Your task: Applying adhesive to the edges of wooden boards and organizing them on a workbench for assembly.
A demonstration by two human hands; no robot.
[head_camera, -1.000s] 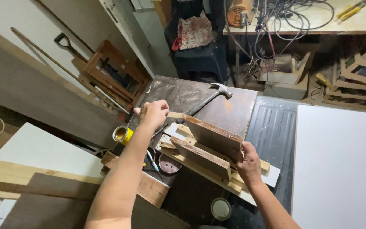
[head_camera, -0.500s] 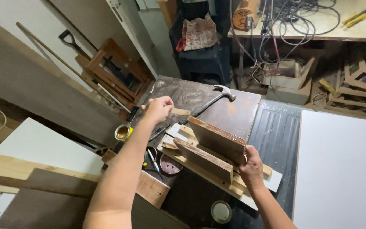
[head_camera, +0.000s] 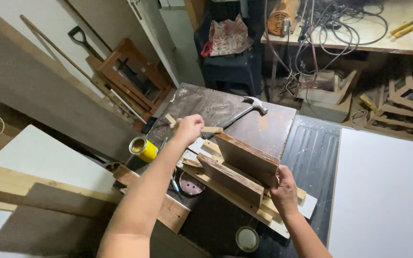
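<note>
My left hand (head_camera: pixel 187 129) is closed around a short wooden stick (head_camera: pixel 211 129) and holds it above the far end of a wooden assembly (head_camera: pixel 237 172). That assembly is made of two upright boards on a base of slats and lies on a dark worktable (head_camera: pixel 244 119). My right hand (head_camera: pixel 284 191) grips the near right end of the upright boards. A claw hammer (head_camera: pixel 244 110) lies on the worktable just beyond the stick.
A yellow tin (head_camera: pixel 143 148) stands at the worktable's left edge. A white panel (head_camera: pixel 383 191) lies on the right and a white board (head_camera: pixel 39 157) on the left. A round lid (head_camera: pixel 247 238) sits near the front. Wooden frames and a cable-strewn bench stand behind.
My left hand has shifted slightly with the short stick above the assembly. My right hand keeps its grip on the boards.
</note>
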